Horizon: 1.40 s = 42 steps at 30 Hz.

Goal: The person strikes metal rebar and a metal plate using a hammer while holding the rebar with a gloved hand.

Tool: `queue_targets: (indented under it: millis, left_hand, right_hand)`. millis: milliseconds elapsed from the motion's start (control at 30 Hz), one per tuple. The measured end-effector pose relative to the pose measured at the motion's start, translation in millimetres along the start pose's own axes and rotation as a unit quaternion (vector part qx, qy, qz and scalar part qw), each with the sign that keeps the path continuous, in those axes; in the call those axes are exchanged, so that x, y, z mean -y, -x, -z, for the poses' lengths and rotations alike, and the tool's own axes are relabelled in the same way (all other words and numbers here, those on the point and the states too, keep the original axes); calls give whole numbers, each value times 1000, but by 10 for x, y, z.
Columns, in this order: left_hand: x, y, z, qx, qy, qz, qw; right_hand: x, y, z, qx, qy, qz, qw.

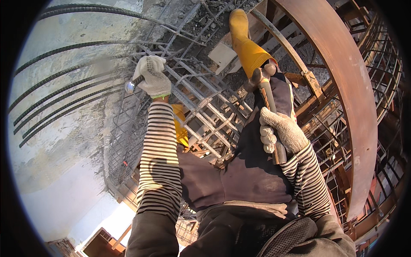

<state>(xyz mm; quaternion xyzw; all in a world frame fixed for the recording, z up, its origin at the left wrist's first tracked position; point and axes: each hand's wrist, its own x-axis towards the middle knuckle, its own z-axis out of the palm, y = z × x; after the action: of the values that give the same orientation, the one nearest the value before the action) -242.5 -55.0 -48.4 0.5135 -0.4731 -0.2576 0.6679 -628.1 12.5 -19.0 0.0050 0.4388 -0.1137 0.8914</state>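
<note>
My left hand (153, 77), in a pale knit glove, is closed round a short dark metal bar with a shiny rounded end (130, 87). It is beside the concrete wall, just above crossing steel bars. The bar's far end is hidden. My right hand (282, 130), gloved the same way, grips a hammer (267, 97) by its handle. The hammer's head lies over my right leg, near the top of a yellow rubber boot (246, 47). The hammer and the bar are well apart.
Several ribbed rebars (64, 70) bend out along the concrete wall (55, 162). A rebar lattice (209, 113) runs between my legs, over rubble (214, 30). A wide curved rusty steel plate (342, 64) arcs along the right, with more rebar cage behind it. My other yellow boot (181, 128) stands behind my left forearm.
</note>
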Motion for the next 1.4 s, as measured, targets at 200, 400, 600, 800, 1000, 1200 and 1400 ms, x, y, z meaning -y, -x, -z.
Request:
queue_targets:
  millis: [200,400,600,800,1000,1200,1400]
  left_hand:
    - [171,401,-172,138,-370,-182,900]
    - [-1,318,-378,169,-402,-137,890]
    - [-29,525,-666,161,-410,-65,896]
    - [225,647,-807,226,-465,-69,853]
    - [236,377,-1120,286,-468,-48,835]
    - [276,317,-964,274,-435,-109,851]
    - [292,330,-1021,213,-444,-65,868]
  right_hand:
    - [2,32,-91,-15,-20,-9,1000]
    - [14,24,-70,-35,20,2,999]
    - [18,42,-117,-14,-4,1,1000]
    - [-72,133,-169,-26,64,72,995]
    - [-209,371,-197,-106,249,223,937]
    - [-323,549,-477,-142,144,230,952]
    - [-365,618,-422,-77,81,302,947]
